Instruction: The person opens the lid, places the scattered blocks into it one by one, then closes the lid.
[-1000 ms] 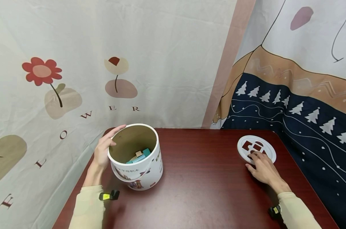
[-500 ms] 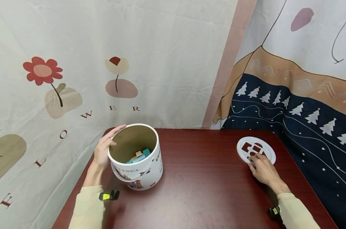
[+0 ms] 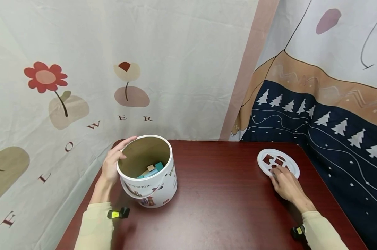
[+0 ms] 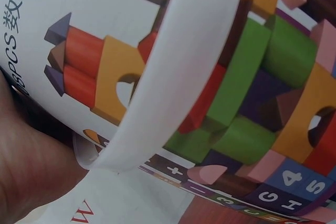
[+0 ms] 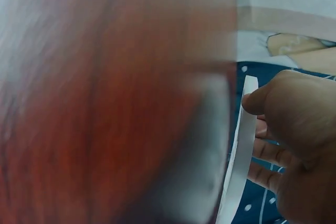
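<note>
A white printed bucket (image 3: 161,189) stands at the left of the table, with several wooden blocks (image 3: 152,170) in blue, teal and pale wood at its bottom. My left hand (image 3: 111,165) holds the bucket's rim from the left, fingers along the outside and thumb over the edge. In the left wrist view, the white handle (image 4: 173,87) crosses the printed wall beside that hand. Over at the right, my right hand (image 3: 286,184) grips the near edge of a round white lid (image 3: 293,166) with shaped cutouts. The right wrist view shows the thumb against the lid's rim (image 5: 241,156).
The dark red wooden table (image 3: 216,191) reaches back to a pale curtain (image 3: 188,69) with printed flowers. A navy curtain (image 3: 341,166) with white trees hangs along the right edge. Bare tabletop lies between bucket and lid.
My right thumb has drawn in to the lid's edge and the fingers have closed on it. The lid has barely shifted. My left hand and the bucket stay put.
</note>
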### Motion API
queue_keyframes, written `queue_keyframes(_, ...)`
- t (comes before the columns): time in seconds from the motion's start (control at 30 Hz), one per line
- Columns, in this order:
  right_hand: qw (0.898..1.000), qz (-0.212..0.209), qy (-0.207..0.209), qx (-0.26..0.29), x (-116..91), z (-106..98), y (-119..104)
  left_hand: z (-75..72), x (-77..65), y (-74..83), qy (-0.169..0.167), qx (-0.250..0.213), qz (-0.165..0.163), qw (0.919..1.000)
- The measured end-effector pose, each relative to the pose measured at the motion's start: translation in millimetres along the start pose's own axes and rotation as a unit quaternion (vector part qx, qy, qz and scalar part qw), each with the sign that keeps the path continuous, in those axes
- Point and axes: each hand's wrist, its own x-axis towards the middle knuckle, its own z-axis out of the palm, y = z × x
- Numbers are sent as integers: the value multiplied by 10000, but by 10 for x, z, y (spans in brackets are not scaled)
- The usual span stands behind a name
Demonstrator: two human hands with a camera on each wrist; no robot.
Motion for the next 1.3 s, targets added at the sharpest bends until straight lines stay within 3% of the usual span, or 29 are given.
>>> queue_keyframes(0.33, 9971, -403, 409, 496, 359, -173, -423, 3, -3, 15, 13, 2, 3, 10000)
queue_keyframes(0.63, 9853, -1044, 698, 1158, 822, -306, -989, -2, 0, 1, 2, -42, -10, 10000)
queue_keyframes(0.93, 9639, -1840, 970, 1660, 1244, -347, -1572, -1, 2, -1, 14, 33, -61, 10000)
queue_keyframes(1.3, 9385, -2578, 947, 2093, 1604, -372, -2189, -3, 7, 21, 19, 163, -132, 9998)
